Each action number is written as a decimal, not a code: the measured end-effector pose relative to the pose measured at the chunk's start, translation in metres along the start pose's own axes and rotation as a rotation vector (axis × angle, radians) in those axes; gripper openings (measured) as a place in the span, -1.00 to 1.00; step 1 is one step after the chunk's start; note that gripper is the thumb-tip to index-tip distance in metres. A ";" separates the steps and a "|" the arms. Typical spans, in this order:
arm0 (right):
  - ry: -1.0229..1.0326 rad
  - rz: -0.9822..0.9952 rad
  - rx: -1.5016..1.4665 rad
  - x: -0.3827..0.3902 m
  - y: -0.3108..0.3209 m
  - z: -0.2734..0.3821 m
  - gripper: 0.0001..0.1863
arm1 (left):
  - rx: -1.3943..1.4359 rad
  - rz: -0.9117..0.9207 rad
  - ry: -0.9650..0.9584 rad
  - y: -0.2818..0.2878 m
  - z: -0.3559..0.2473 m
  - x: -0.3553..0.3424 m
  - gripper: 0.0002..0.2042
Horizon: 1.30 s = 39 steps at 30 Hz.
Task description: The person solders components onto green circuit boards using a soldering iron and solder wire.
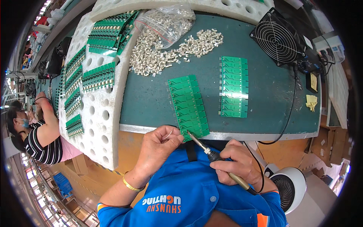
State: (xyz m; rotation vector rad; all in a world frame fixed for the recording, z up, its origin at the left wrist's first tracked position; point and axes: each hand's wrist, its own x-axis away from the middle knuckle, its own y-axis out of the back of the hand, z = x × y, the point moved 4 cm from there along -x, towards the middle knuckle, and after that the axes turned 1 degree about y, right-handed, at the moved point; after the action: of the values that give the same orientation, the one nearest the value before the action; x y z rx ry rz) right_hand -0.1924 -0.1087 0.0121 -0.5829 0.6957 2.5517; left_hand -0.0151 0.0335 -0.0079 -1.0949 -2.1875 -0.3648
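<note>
My left hand (pixel 157 147) is closed, pinching a thin solder wire (pixel 169 134) beside the near end of a green circuit board panel (pixel 187 102). That panel lies slightly tilted on the table, its near end reaching past the metal-trimmed edge, with small pins along its left side. In my right hand (pixel 238 162) is a soldering iron (pixel 202 146), gripped by its handle. Its tip is at the panel's near left corner, close to my left fingers; whether it touches a pin I cannot tell. A second green panel (pixel 233 75) lies flat further right.
Small white connectors (pixel 151 56) lie heaped at the back beside a clear plastic bag (pixel 170 24) of more. Foam sheets (pixel 99 125) on the left carry several populated boards (pixel 99 77). A black fan (pixel 275 38) stands back right; the iron's cord (pixel 290 117) crosses the right. A co-worker (pixel 43 142) sits far left.
</note>
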 end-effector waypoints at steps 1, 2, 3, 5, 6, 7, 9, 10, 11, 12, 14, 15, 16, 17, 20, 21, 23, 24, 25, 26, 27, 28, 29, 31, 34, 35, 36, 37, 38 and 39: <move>0.000 -0.008 -0.004 0.000 0.000 -0.001 -0.66 | 0.003 0.001 0.002 0.000 0.000 0.000 -0.88; 0.000 -0.005 -0.002 0.000 -0.001 -0.001 -0.66 | 0.005 0.003 0.003 0.000 0.000 0.000 -0.88; -0.007 -0.014 -0.017 -0.001 -0.001 -0.003 -0.66 | 0.009 0.003 0.002 0.001 0.001 0.000 -0.88; -0.015 -0.020 -0.029 0.000 -0.001 -0.005 -0.66 | 0.024 0.024 0.004 0.002 0.002 0.000 -0.88; -0.015 -0.017 -0.017 0.001 -0.002 -0.006 -0.68 | 0.027 0.024 0.003 0.002 0.003 0.000 -0.88; -0.016 -0.015 -0.003 0.002 -0.002 -0.006 -0.69 | 0.050 0.025 -0.007 0.001 0.004 0.001 -0.88; -0.006 -0.008 0.034 -0.002 -0.003 -0.006 -0.69 | 0.076 0.029 -0.019 0.001 0.004 0.001 -0.88; 0.003 -0.004 0.067 -0.004 -0.004 -0.007 -0.67 | 0.082 0.035 -0.032 0.000 0.005 0.002 -0.86; 0.014 0.003 0.083 -0.005 -0.005 -0.008 -0.62 | 0.089 0.042 -0.045 0.000 0.005 0.002 -0.85; 0.015 0.005 0.087 -0.007 -0.008 -0.010 -0.62 | 0.091 0.044 -0.048 -0.001 0.004 0.002 -0.85; 0.033 -0.016 0.088 -0.011 -0.013 -0.011 -0.63 | 0.116 0.056 -0.046 -0.006 0.000 0.003 -0.82; 0.034 -0.011 0.105 -0.013 -0.016 -0.010 -0.62 | 0.118 0.062 -0.049 -0.007 -0.001 0.004 -0.82; 0.036 -0.011 0.109 -0.013 -0.019 -0.011 -0.62 | 0.123 0.069 -0.052 -0.007 -0.001 0.004 -0.80; 0.056 -0.035 0.173 -0.012 -0.023 -0.013 -0.59 | 0.128 0.076 -0.055 -0.008 -0.002 0.005 -0.78; 0.059 -0.069 0.251 -0.012 -0.025 -0.013 -0.48 | 0.143 0.102 -0.078 -0.010 -0.006 0.007 -0.71; 0.069 -0.086 0.277 -0.013 -0.023 -0.013 -0.48 | 0.144 0.109 -0.082 -0.010 -0.006 0.006 -0.71; 0.083 -0.106 0.305 -0.015 -0.024 -0.013 -0.49 | 0.124 0.156 -0.068 -0.008 -0.005 0.006 -0.63; 0.093 -0.116 0.326 -0.017 -0.025 -0.013 -0.49 | 0.122 0.161 -0.072 -0.008 -0.005 0.006 -0.63; 0.102 -0.125 0.348 -0.018 -0.024 -0.012 -0.48 | 0.169 0.174 -0.093 -0.009 -0.005 0.007 -0.60; 0.104 -0.128 0.356 -0.018 -0.024 -0.011 -0.48 | 0.216 0.188 -0.113 -0.010 -0.006 0.007 -0.58; 0.114 -0.136 0.355 -0.019 -0.023 -0.009 -0.48 | 0.214 0.195 -0.119 -0.010 -0.007 0.008 -0.58; 0.127 -0.145 0.355 -0.020 -0.021 -0.007 -0.48 | 0.214 0.200 -0.131 -0.010 -0.008 0.008 -0.56; 0.131 -0.150 0.366 -0.023 -0.018 -0.005 -0.48 | 0.213 0.206 -0.144 -0.010 -0.010 0.008 -0.55; 0.174 -0.185 0.380 -0.029 -0.010 0.003 -0.47 | 0.243 0.219 -0.201 -0.011 -0.010 0.008 -0.55; 0.201 -0.243 0.423 -0.037 0.003 0.009 -0.48 | 0.288 0.234 -0.279 -0.012 -0.015 0.008 -0.56; 0.221 -0.274 0.439 -0.038 0.006 0.009 -0.49 | 0.306 0.239 -0.296 -0.013 -0.018 0.008 -0.55; 0.230 -0.279 0.448 -0.042 0.009 0.010 -0.49 | 0.303 0.246 -0.307 -0.014 -0.021 0.008 -0.55; 0.231 -0.292 0.455 -0.048 0.014 0.012 -0.50 | 0.297 0.256 -0.324 -0.014 -0.026 0.008 -0.55; 0.233 -0.305 0.460 -0.053 0.018 0.014 -0.50 | 0.292 0.264 -0.340 -0.015 -0.031 0.008 -0.55; 0.234 -0.317 0.455 -0.058 0.021 0.017 -0.52 | 0.289 0.269 -0.352 -0.015 -0.036 0.008 -0.55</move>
State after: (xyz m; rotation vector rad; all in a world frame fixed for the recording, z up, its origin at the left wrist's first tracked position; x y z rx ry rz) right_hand -0.1601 -0.1324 0.0613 -0.7651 1.1244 1.9648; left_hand -0.0143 0.0109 0.0247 -1.3404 -2.2539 0.2759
